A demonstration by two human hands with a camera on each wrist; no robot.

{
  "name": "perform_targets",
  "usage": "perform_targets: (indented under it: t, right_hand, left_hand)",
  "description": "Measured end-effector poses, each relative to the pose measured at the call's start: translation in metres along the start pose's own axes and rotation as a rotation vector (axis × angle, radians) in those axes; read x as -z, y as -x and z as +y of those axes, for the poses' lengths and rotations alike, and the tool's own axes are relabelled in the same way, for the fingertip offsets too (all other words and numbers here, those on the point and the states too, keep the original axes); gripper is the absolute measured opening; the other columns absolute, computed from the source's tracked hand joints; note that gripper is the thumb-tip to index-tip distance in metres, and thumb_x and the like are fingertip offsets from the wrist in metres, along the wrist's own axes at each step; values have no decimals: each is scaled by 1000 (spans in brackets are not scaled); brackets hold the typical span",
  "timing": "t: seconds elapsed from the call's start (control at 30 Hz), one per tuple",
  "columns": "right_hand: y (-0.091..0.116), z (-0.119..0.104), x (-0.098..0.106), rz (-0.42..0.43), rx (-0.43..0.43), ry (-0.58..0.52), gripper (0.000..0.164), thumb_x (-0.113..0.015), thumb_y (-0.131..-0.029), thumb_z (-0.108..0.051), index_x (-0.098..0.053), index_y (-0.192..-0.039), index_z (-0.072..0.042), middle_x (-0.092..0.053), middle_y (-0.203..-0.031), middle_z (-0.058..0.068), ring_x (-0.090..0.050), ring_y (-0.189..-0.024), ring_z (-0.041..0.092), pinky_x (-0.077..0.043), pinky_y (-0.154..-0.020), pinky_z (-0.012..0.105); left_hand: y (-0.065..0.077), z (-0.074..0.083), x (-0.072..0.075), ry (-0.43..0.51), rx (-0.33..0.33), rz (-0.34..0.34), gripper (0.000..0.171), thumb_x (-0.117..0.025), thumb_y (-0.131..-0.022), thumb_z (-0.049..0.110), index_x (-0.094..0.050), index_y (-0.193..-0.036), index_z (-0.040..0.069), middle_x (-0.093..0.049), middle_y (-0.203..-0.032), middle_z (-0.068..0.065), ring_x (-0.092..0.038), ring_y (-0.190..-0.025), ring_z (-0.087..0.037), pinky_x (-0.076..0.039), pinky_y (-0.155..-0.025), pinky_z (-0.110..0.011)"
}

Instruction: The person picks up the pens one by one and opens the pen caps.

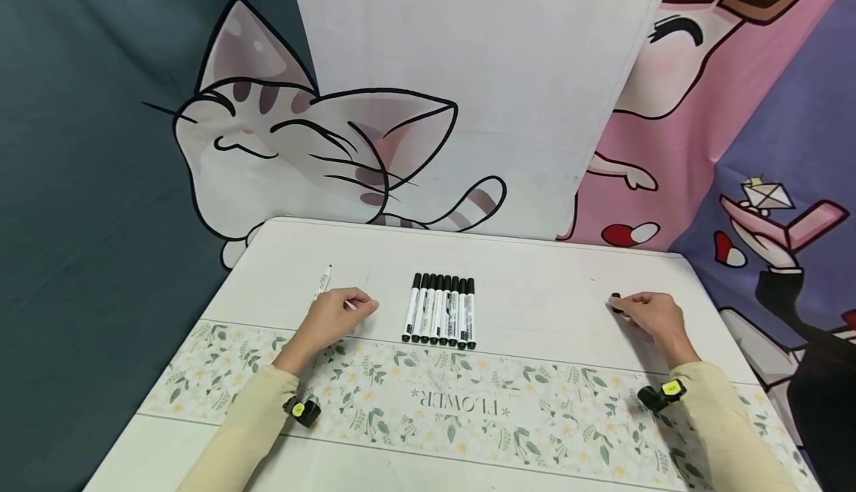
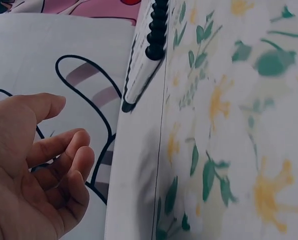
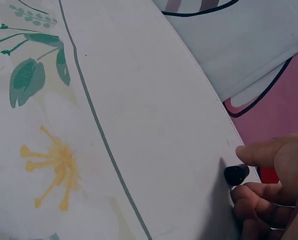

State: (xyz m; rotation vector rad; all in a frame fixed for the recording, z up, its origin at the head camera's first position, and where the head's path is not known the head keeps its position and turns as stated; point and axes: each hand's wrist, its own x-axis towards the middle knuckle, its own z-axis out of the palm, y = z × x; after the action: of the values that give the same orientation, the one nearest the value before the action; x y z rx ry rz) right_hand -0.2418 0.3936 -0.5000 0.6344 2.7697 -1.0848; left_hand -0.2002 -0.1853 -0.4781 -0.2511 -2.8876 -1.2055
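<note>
left grip [image 1: 334, 315] near white marker [image 1: 324, 281] | eight black-capped markers [image 1: 445, 311] in row | right grip [image 1: 652, 315] pinching black object [image 1: 615, 302]

Eight slim white plastic markers [image 1: 438, 310] with black caps are lying side by side in a row, another slim white marker [image 1: 324, 282], its dark tip pointing away, is lying partly hidden behind the left hand [image 1: 336, 315], and a stubby black piece [image 3: 236, 175] is being pinched by the right hand [image 1: 654, 315].
</note>
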Motion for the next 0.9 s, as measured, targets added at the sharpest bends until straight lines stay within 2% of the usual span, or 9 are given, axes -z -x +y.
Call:
perform_targets:
  t: [0.17, 0.3, 0.4, 0.6, 0.77, 0.9]
  right_hand:
    - [4, -12, 9, 36, 63, 59, 61, -66, -93, -57, -72, -115, 0, -73, -90, 12, -60, -81, 27, -43, -63, 36]
    - [10, -28, 17, 70, 191, 59, 66, -63, -95, -60, -70, -123, -1, -70, -112, 24, -64, -99, 36, -46, -71, 39]
    - [20, -41, 18, 99, 303, 50, 66, -63, -96, -57, -66, -132, -2, -69, -120, 28, -64, -107, 42, -49, -72, 39]
    - [43, -64, 13, 150, 473, 62, 61, -68, -95, -52, -65, -137, -7, -73, -115, 20, -69, -103, 39, -52, -66, 31]
    - [61, -80, 1, 170, 585, 23, 56, -73, -94, -46, -67, -137, -10, -74, -114, 16, -71, -98, 36, -50, -64, 21]
    - [71, -93, -13, 190, 701, -14, 49, -77, -93, -37, -68, -135, -12, -74, -113, 14, -72, -94, 31, -47, -69, 11]
  left_hand:
    - [-7, 6, -10, -4, 5, 28, 27, -69, -98, 39, -77, -106, 15, -71, -94, 2, -64, -82, -14, -53, -73, -35]
    - [-13, 12, -22, -13, 19, 47, 32, -70, -98, 36, -74, -115, 10, -72, -97, -1, -65, -86, -16, -55, -76, -38]
    - [-18, 17, -30, -16, 18, 48, 34, -70, -98, 34, -73, -119, 8, -73, -98, -2, -67, -87, -17, -55, -78, -39]
    - [-28, 23, -44, -54, 10, 38, 35, -71, -96, 37, -73, -119, 10, -74, -99, 2, -68, -86, -14, -55, -78, -38]
    - [-32, 27, -52, -76, 3, 6, 38, -72, -95, 38, -73, -120, 9, -74, -100, 0, -69, -90, -18, -55, -81, -42]
    - [-35, 27, -57, -80, 19, -7, 38, -75, -93, 36, -72, -120, 9, -73, -100, -2, -69, -93, -22, -54, -84, -44]
